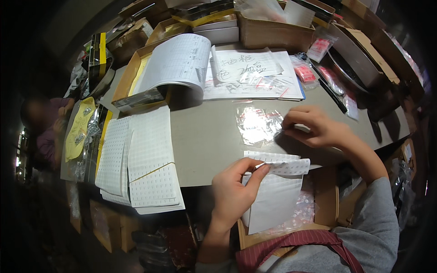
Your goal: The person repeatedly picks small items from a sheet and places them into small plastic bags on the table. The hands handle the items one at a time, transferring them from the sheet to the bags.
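Observation:
My left hand (239, 189) is closed, thumb and forefinger pinching a sheet of white labels (287, 167) with rows of small printed marks. The sheet's top edge is folded over, and its plain back (275, 200) hangs past the table's front edge. To the right and farther up, my right hand (314, 125) has its fingers curled into a pinch. Its fingertips are at the right edge of some see-through zip bags (257, 125) lying flat on the table. Whatever the fingertips hold, if anything, is too small to make out.
Stacks of label sheets (152, 164), one under a rubber band, lie at the left. Behind are a paper pad (175, 61) on an open carton, handwritten papers (248, 68), a black marker (333, 95) and several cardboard boxes (275, 32). Another person (48, 132) sits at the far left.

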`<state>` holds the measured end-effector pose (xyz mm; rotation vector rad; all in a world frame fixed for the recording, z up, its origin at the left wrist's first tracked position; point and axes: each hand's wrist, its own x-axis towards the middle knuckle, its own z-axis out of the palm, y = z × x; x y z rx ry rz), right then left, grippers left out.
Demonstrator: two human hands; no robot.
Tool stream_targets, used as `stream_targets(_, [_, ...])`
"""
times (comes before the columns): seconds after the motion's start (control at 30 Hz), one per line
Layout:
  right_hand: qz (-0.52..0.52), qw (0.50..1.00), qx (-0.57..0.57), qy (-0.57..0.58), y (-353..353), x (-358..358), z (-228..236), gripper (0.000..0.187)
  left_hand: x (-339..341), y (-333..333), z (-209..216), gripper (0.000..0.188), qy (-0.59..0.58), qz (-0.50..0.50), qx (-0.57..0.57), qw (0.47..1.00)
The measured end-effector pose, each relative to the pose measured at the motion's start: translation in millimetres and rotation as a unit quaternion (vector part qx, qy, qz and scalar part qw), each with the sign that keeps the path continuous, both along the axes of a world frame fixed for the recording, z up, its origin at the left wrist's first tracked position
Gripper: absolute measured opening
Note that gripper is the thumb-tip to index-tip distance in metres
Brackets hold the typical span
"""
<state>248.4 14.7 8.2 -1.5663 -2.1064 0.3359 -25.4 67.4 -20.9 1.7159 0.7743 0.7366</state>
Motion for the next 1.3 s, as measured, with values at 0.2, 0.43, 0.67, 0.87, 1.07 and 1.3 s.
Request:
stream_targets(0.2, [-0.099, 0.988, -0.096, 0.067, -33, -1, 28, 0.015, 1, 1, -11, 0.014, -0.018, 0.007, 0.007, 1.0])
stream_targets(0.43, [-0.018, 0.979, -0.191, -0.075, -3, 18, 28, 0.022, 1, 2, -8, 0.017, -0.021, 0.003, 0.0, 1.0])
stream_targets(0.67, [-0.138, 0.96, -0.145, -0.197, -12, 6, 13, 0.029, 1, 1, -9, 0.016, -0.023, 0.0, -0.008, 1.0])
stream_targets(0.87, [-0.109, 0.965, -0.081, -0.223, -16, 6, 25, 0.023, -1, 2, -16, 0.016, -0.039, -0.002, 0.001, 0.999])
stream_targets(1.07, [-0.015, 0.956, 0.063, -0.286, -19, -7, 3, 0.021, 1, 1, -13, 0.016, -0.042, 0.002, 0.01, 0.999])
stream_targets(1.3, [-0.035, 0.982, 0.063, -0.173, -32, -24, 26, 0.033, 2, 0, -11, 0.017, -0.017, 0.008, -0.013, 1.0])
